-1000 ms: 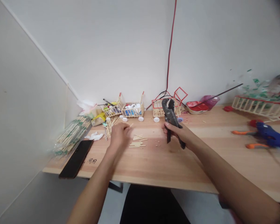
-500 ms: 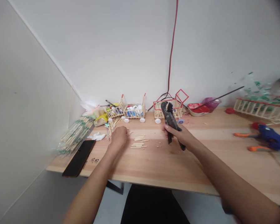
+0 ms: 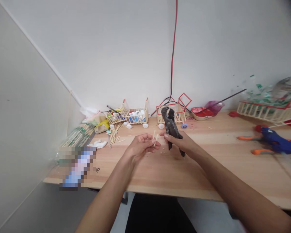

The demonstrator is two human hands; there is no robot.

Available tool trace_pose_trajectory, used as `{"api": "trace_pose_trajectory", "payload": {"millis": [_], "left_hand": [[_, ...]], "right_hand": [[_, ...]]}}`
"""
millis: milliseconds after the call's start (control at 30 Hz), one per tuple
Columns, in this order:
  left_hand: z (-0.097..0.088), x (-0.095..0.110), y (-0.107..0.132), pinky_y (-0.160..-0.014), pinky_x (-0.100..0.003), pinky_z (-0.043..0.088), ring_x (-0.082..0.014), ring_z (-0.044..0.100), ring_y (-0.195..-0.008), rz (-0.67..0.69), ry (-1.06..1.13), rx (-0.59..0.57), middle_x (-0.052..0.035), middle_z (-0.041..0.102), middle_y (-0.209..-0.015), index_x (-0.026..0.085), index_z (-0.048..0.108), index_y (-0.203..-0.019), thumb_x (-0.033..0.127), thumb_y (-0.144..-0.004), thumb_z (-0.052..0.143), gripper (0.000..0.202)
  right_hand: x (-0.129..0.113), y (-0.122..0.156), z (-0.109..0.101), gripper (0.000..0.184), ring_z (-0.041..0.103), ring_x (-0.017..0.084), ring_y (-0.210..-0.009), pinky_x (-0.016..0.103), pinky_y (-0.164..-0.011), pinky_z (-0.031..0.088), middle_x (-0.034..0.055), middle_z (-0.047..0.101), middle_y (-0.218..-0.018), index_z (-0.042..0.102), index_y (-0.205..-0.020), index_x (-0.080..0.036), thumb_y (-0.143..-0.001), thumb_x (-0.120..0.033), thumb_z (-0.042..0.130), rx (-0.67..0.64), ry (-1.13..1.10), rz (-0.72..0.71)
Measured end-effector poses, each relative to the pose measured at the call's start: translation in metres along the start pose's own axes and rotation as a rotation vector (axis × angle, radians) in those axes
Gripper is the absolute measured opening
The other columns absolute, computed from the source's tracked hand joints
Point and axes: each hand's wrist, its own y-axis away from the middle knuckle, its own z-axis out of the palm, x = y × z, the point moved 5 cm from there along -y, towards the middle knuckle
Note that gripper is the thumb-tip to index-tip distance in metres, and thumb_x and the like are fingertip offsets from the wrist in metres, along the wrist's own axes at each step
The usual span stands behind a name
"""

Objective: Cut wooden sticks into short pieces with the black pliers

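Observation:
Short pale wooden sticks stand up between the thumb and fingers of my left hand, which is closed on them just above the table. My right hand is wrapped round the handles of a black hand cutter, its curved jaw pointing up and away from me. The cutter and the sticks are close together but apart. Small cut bits lie on the wood between the hands. My left hand covers the spot where a row of short sticks lay.
Small stick-built carts stand along the wall, near a loose stick pile. At left are bagged sticks, a blurred-out phone and white tissue. A red paint dish and blue glue gun are to the right.
My left hand has moved right from the table's left part, now with sticks showing in its fingers. The dark phone screen has become bright and blurred out. My right hand still holds the cutter.

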Motion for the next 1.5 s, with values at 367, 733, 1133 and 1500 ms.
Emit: {"api": "trace_pose_trajectory", "payload": {"millis": [367,733,1133,1500], "left_hand": [[0.035,-0.017,-0.015,-0.065,-0.024,0.054,-0.0144,0.069,-0.068,-0.093,0.097,-0.042,-0.0123,0.074,-0.080,0.007,0.071,-0.084,0.033,-0.068,0.084,0.033],[0.034,-0.017,-0.009,-0.069,-0.025,0.053,-0.0125,0.066,-0.065,-0.043,0.059,-0.081,-0.0109,0.073,-0.077,0.006,0.073,-0.082,0.037,-0.061,0.087,0.040],[0.033,-0.022,0.002,-0.060,-0.027,0.052,-0.0135,0.063,-0.057,0.173,-0.126,0.060,-0.0085,0.072,-0.071,0.011,0.072,-0.076,0.049,-0.064,0.079,0.040],[0.029,-0.031,0.001,-0.061,-0.026,0.051,-0.0145,0.065,-0.064,0.183,0.020,0.035,-0.0088,0.072,-0.076,0.010,0.071,-0.086,0.047,-0.060,0.082,0.046]], "right_hand": [[0.003,-0.003,-0.012,0.038,0.053,0.015,-0.062,0.029,-0.059,0.042,0.0005,0.058,-0.064,0.059,-0.070,-0.018,-0.070,-0.055,0.070,0.145,0.030,-0.045],[0.000,-0.001,-0.009,0.040,0.058,0.017,-0.063,0.030,-0.061,0.047,0.0030,0.063,-0.064,0.061,-0.069,-0.018,-0.069,-0.056,0.073,0.098,0.014,-0.024],[0.010,0.000,-0.010,0.042,0.058,0.017,-0.063,0.030,-0.060,0.046,0.0051,0.065,-0.064,0.062,-0.064,-0.017,-0.073,-0.057,0.072,0.021,-0.048,0.054],[0.014,0.001,-0.008,0.040,0.058,0.019,-0.060,0.030,-0.055,0.045,0.0050,0.064,-0.062,0.064,-0.063,-0.018,-0.073,-0.057,0.070,0.038,0.184,0.049]]}}
